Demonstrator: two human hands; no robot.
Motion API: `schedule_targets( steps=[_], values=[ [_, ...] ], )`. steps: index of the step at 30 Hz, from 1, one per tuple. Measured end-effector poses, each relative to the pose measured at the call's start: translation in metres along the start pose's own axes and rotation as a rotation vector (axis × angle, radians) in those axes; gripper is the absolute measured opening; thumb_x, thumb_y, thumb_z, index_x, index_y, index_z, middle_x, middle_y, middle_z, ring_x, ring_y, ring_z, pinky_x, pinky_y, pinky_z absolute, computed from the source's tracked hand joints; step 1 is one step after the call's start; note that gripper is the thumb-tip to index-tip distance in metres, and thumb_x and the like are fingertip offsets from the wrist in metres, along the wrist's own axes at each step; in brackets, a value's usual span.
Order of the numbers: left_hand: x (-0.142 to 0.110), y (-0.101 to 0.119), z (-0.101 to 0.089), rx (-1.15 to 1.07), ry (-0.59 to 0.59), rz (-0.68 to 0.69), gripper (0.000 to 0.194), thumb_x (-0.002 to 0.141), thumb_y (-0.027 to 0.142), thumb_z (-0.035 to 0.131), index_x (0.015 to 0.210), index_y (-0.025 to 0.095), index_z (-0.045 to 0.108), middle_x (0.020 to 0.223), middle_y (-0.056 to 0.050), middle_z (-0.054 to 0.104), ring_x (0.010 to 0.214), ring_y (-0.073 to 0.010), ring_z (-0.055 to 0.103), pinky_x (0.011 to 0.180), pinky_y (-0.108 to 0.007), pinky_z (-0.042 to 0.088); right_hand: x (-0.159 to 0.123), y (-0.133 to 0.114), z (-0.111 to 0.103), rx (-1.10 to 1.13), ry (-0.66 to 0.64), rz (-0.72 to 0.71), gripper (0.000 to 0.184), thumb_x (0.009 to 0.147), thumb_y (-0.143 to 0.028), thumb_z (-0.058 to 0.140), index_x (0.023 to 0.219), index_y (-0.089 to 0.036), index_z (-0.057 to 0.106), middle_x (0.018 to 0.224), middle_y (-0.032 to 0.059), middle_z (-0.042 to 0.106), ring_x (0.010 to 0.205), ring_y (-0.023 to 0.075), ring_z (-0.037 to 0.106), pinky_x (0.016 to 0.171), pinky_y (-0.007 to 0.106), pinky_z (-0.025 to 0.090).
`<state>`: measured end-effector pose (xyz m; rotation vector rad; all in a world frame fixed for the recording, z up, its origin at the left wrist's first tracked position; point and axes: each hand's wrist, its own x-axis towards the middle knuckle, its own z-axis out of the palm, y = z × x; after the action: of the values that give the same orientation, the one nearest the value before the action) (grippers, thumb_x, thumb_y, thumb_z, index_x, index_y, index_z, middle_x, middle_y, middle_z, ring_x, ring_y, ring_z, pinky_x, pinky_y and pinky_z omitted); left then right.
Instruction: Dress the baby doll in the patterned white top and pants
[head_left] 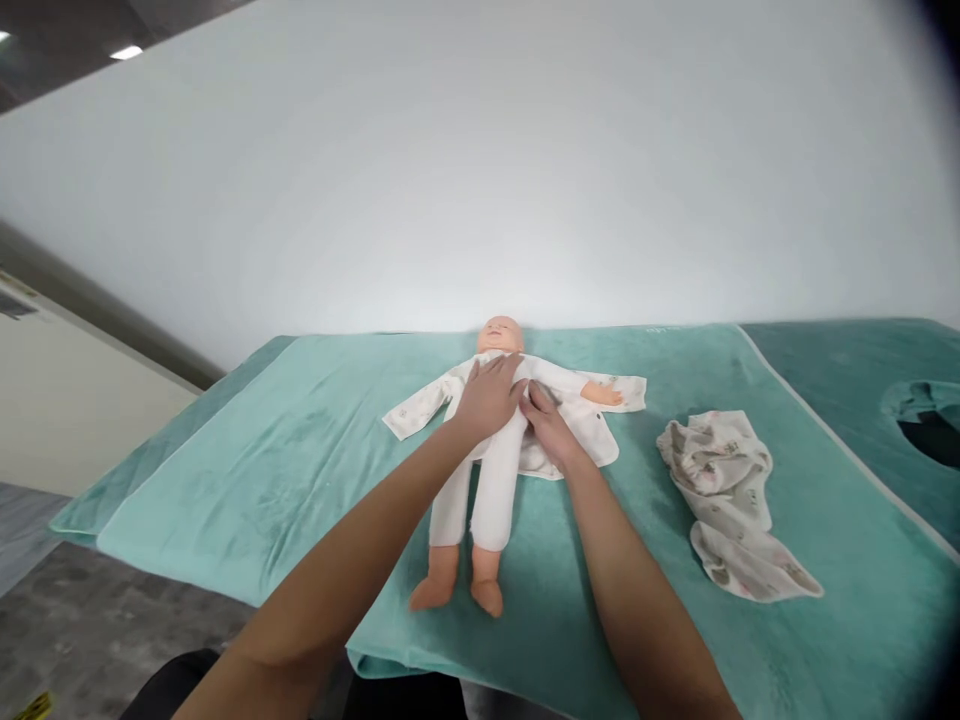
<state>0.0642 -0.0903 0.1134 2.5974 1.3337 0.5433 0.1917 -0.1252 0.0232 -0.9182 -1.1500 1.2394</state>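
Observation:
A baby doll (495,500) with a white cloth body lies on its back, head away from me. A white printed baby shirt (600,435) is spread open under it. The sleeve on the left covers the doll's arm; on the right the doll's arm lies on top of the sleeve. My left hand (491,398) rests on the doll's chest, fingers extended. My right hand (551,425) is at the side of the torso, thumb and fingers bent against the body. Its fingertips are partly hidden, and whether they also pinch shirt fabric is unclear.
A crumpled printed baby garment (731,500) lies to the right on the green padded cover (225,480). A dark object (934,430) shows at the far right. A white wall (525,160) rises behind the table. Grey floor (105,620) appears at lower left.

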Motion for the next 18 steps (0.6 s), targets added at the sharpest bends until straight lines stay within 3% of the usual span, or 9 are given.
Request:
schedule_targets(
  steps=[2, 5, 8, 11, 13, 15, 18],
  values=[
    [0.012, 0.014, 0.005, -0.011, -0.064, 0.126, 0.049, 0.100, 0.032, 0.040, 0.149, 0.025, 0.040, 0.162, -0.006, 0.035, 0.148, -0.0210, 0.034, 0.121, -0.041, 0.030, 0.001, 0.000, 0.000, 0.006, 0.008, -0.027, 0.057, 0.090, -0.048, 0.057, 0.143, -0.028, 0.055, 0.145, 0.0025, 0.058, 0.141, 0.0254, 0.045, 0.120, 0.045, 0.034],
    [0.032, 0.031, 0.013, 0.103, -0.127, 0.232, 0.058, 0.092, 0.028, 0.054, 0.148, 0.020, 0.040, 0.165, -0.010, 0.028, 0.152, -0.0255, 0.027, 0.122, -0.042, 0.027, 0.001, 0.002, 0.002, -0.069, 0.017, -0.062, 0.042, 0.087, -0.037, 0.056, 0.125, -0.026, 0.069, 0.126, 0.0045, 0.070, 0.128, 0.0267, 0.056, 0.115, 0.045, 0.038],
    [0.053, 0.039, 0.014, 0.320, -0.186, 0.277, 0.051, 0.088, 0.020, 0.059, 0.138, 0.017, 0.048, 0.147, -0.015, 0.052, 0.139, -0.0315, 0.044, 0.117, -0.052, 0.028, 0.001, 0.005, 0.002, -0.147, -0.057, -0.054, 0.033, 0.083, -0.033, 0.058, 0.111, -0.024, 0.075, 0.113, 0.0056, 0.075, 0.119, 0.0283, 0.060, 0.109, 0.046, 0.042],
    [0.067, 0.036, 0.006, 0.474, -0.240, 0.297, 0.035, 0.088, 0.012, 0.052, 0.122, 0.014, 0.057, 0.119, -0.015, 0.065, 0.112, -0.0301, 0.060, 0.100, -0.048, 0.042, 0.002, 0.004, -0.010, -0.231, -0.109, -0.094, 0.034, 0.082, -0.031, 0.059, 0.112, -0.025, 0.074, 0.113, 0.0039, 0.074, 0.117, 0.0276, 0.060, 0.105, 0.046, 0.044],
    [0.071, 0.028, 0.000, 0.537, -0.241, 0.308, 0.033, 0.088, 0.010, 0.050, 0.120, 0.013, 0.058, 0.115, -0.016, 0.065, 0.106, -0.0303, 0.061, 0.089, -0.045, 0.044, 0.002, -0.002, -0.027, -0.342, -0.006, -0.113, 0.032, 0.085, -0.032, 0.057, 0.111, -0.027, 0.075, 0.111, 0.0031, 0.074, 0.118, 0.0274, 0.059, 0.104, 0.045, 0.044],
    [0.073, 0.019, -0.004, 0.583, -0.217, 0.320, 0.036, 0.087, 0.007, 0.049, 0.122, 0.013, 0.056, 0.116, -0.017, 0.063, 0.107, -0.0307, 0.060, 0.087, -0.044, 0.043, 0.001, -0.011, -0.048, -0.504, 0.222, -0.074, 0.031, 0.086, -0.032, 0.053, 0.109, -0.027, 0.075, 0.109, 0.0045, 0.073, 0.117, 0.0280, 0.058, 0.102, 0.044, 0.044],
    [0.072, 0.008, -0.004, 0.618, -0.189, 0.306, 0.042, 0.085, 0.000, 0.045, 0.124, 0.013, 0.055, 0.116, -0.017, 0.063, 0.106, -0.0299, 0.060, 0.086, -0.043, 0.042, -0.001, -0.022, -0.071, -0.801, 0.574, 0.095, 0.033, 0.086, -0.036, 0.053, 0.109, -0.021, 0.072, 0.113, 0.0113, 0.070, 0.114, 0.0295, 0.059, 0.096, 0.041, 0.045]
  ],
)
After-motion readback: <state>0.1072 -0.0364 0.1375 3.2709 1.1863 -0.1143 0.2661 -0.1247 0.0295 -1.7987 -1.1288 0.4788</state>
